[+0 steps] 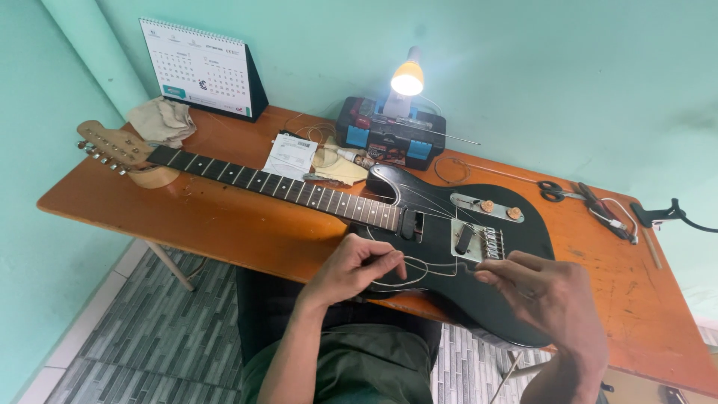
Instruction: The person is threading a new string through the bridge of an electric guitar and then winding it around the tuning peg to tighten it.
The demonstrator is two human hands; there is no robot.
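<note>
A loose string (419, 271) is pinched between the fingers of the left hand (357, 268) and the right hand (550, 293), looped over the guitar (449, 224) body beside the bridge (479, 241). A kink or a whipping free end is judged the risk if tension slips. The guitar's long axis runs across the table (224, 224), headstock (112, 146) pointing far left of the bridge

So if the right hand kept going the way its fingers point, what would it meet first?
Most likely the loose string pinched at the right hand fingertips, then the left hand; depth is hard to judge.
</note>
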